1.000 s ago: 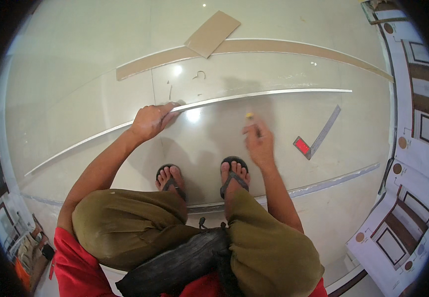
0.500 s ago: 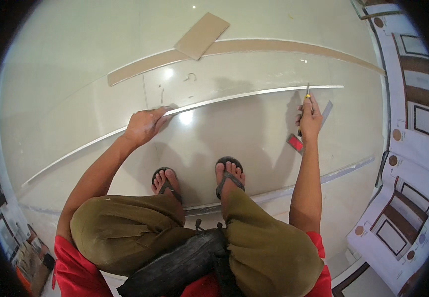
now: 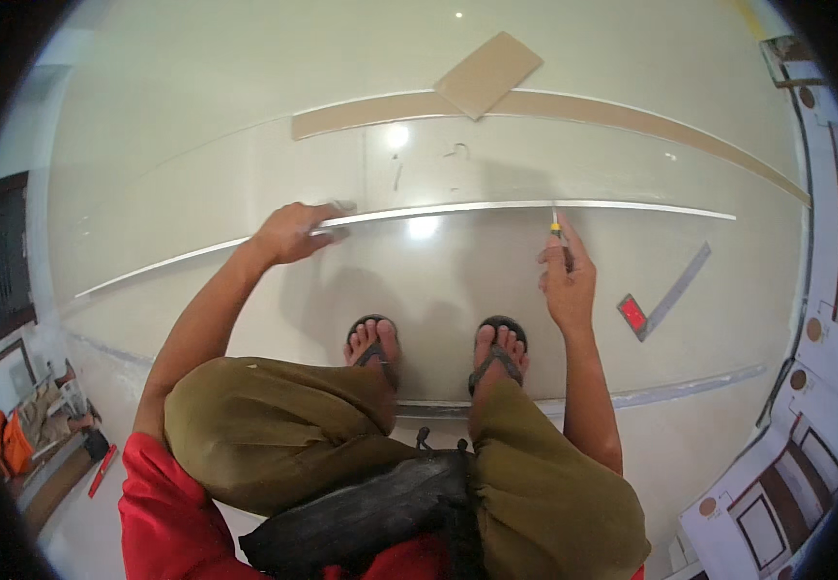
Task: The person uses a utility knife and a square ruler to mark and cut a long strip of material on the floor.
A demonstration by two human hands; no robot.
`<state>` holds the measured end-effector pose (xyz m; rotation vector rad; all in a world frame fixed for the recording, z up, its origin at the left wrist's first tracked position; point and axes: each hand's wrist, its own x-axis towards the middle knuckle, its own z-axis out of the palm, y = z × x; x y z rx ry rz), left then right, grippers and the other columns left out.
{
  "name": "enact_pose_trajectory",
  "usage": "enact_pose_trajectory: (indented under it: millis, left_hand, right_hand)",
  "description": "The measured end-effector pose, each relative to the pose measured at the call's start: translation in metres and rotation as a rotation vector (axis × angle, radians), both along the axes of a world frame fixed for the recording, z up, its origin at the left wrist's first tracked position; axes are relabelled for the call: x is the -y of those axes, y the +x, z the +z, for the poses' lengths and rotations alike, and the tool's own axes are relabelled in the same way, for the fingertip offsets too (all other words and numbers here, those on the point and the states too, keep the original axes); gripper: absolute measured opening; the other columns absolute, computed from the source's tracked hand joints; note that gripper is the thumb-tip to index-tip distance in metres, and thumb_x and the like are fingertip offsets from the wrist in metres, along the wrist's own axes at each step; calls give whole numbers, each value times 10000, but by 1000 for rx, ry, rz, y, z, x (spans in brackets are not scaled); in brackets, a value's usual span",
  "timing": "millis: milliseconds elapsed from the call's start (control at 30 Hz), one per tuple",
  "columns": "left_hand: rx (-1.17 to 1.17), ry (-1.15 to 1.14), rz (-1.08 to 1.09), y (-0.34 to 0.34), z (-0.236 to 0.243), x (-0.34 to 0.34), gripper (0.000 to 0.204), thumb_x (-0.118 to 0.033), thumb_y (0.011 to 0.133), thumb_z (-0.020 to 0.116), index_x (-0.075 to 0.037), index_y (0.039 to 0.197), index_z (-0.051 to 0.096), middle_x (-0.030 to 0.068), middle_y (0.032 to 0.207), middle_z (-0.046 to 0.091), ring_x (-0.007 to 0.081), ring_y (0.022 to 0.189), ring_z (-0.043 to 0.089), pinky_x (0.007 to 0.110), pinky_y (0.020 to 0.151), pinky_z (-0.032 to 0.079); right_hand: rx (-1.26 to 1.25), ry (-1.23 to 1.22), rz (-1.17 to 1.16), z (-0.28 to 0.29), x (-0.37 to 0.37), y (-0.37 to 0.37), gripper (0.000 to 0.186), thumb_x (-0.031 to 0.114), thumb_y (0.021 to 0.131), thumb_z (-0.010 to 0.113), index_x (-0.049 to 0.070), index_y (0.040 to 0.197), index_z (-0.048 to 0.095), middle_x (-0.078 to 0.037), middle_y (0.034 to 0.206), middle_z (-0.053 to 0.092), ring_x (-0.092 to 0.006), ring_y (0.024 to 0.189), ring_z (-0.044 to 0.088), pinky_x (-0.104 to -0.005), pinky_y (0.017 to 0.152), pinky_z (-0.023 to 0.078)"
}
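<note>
Strip [image 3: 457,209], white and thin, spans mid-frame; left of centre, the left hand [image 3: 291,233] is spread around it (whether it grips, I cannot tell); right of centre, the right hand [image 3: 571,282] grasps a slim yellow-collared tool [image 3: 555,230], tip at the strip.

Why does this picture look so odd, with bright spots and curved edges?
In the head view, glare spots shine on the glossy floor, one just below the white strip; in that view, soft shadows spread beyond the feet, the wide lens bows long edges and the corners go black; there too, the left hand's fingertips look smeared.
</note>
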<state>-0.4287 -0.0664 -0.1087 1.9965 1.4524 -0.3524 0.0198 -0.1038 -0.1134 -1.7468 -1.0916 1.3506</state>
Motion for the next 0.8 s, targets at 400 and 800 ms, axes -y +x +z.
enact_pose_trajectory:
  millis: [400, 800]
  left_hand:
    - [-271, 49, 15, -69, -3, 29, 332, -431, 1004, 690, -181, 1205, 776, 128, 977, 788, 386, 922, 738, 523, 843, 583]
    - [3, 118, 7, 84, -16, 8, 326, -410, 1050, 621, -149, 1199, 746, 179, 850, 762, 416, 781, 735, 532, 735, 594]
  right_hand:
    - [99, 97, -165, -12, -12, 53, 458, 247, 1120, 566, 82, 1547, 568, -22, 867, 644, -59, 606, 524, -253, 499, 436]
    - [58, 116, -96, -22, 16, 11, 442, 217, 1110, 585, 76, 1529, 582, -5, 854, 647, -55, 659, 542, -262, 535, 453]
